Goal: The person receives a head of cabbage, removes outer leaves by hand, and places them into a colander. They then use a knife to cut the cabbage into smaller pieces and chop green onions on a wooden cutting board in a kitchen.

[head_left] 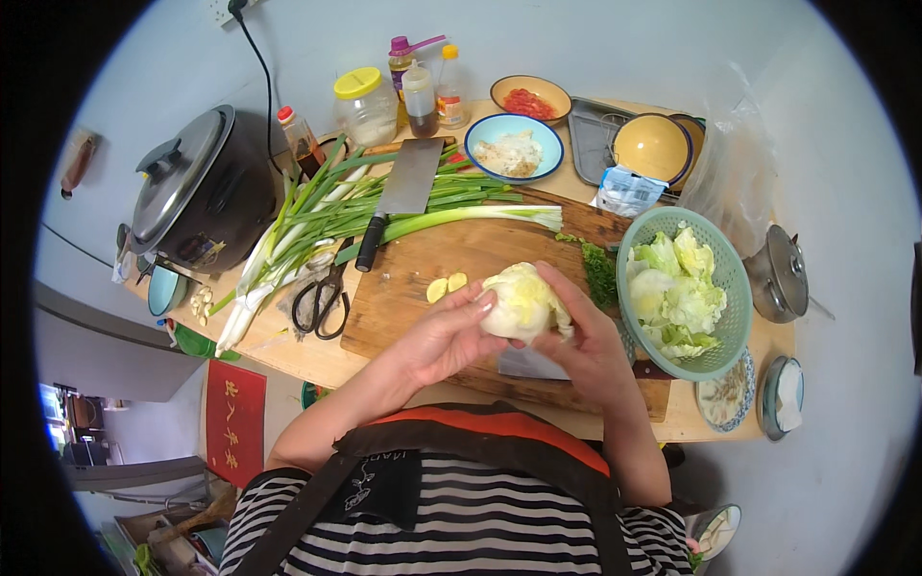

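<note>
A pale lettuce head [524,298] is held above a wooden cutting board [403,298]. My left hand [447,336] grips its left side, thumb on the front, and my right hand [586,336] grips its right side. Two pale yellow slices [447,286] lie just left of it on the board. Part of a flat grey blade [523,365] shows beneath my hands. To the right stands a green colander [730,274] holding torn lettuce leaves [677,298], beside a bunch of chopped-off green herbs [600,278].
Scallions [279,259], a cleaver [408,178] and scissors [322,302] lie at the left and back. A large pot [187,192] stands far left. Bottles [421,101], bowls [514,154], a grey tray [586,134] and a small lidded pot [773,274] surround the board.
</note>
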Demonstrator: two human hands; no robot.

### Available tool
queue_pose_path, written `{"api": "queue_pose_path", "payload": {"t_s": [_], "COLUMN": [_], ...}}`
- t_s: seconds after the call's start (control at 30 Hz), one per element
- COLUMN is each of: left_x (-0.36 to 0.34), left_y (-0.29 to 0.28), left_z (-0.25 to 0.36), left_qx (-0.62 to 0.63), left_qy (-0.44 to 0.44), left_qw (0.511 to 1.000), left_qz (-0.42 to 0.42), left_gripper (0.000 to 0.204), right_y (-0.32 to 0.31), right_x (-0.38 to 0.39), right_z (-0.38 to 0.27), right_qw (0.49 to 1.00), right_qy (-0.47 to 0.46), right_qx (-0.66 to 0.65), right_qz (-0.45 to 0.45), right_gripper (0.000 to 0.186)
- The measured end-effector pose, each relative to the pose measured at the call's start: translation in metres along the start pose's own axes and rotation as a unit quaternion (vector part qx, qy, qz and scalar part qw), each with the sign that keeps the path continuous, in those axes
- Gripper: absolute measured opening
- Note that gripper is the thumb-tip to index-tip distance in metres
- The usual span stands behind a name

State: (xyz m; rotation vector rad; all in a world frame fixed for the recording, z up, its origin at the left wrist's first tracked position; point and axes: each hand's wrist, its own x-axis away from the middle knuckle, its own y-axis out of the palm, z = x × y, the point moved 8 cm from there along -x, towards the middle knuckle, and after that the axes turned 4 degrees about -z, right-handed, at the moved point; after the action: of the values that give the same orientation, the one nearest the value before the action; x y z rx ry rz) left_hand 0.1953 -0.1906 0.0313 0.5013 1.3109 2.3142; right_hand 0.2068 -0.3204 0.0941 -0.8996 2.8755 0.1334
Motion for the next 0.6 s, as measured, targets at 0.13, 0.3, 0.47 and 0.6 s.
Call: {"api": "queue_pose_path", "payload": {"t_s": [0.13, 0.3, 0.47, 0.6], "left_x": [0.005, 0.009, 0.005, 0.001], "left_y": [0.004, 0.004, 0.014, 0.022], "left_z": [0.005, 0.002, 0.002, 0.007], "left_qx": [-0.035, -0.069, -0.065, -0.286], "left_qy": [-0.016, -0.076, -0.027, 0.002], "left_qw": [0.999, 0.991, 0.997, 0.958], "left_qz": [-0.028, -0.092, -0.035, 0.02], "left_gripper": [0.043, 0.042, 0.05, 0.067], "right_y": [-0.005, -0.004, 0.0, 0.014], "right_x": [-0.001, -0.003, 0.002, 0.008], "right_z": [-0.005, -0.021, -0.025, -0.035], "right_qw": [0.999, 0.98, 0.939, 0.929], "right_qy": [-0.003, -0.129, -0.152, -0.164], "right_qx": [0.035, 0.151, 0.304, 0.324], "right_qz": [0.021, -0.004, 0.056, 0.063], "right_gripper": [0.048, 0.042, 0.048, 0.052]}}
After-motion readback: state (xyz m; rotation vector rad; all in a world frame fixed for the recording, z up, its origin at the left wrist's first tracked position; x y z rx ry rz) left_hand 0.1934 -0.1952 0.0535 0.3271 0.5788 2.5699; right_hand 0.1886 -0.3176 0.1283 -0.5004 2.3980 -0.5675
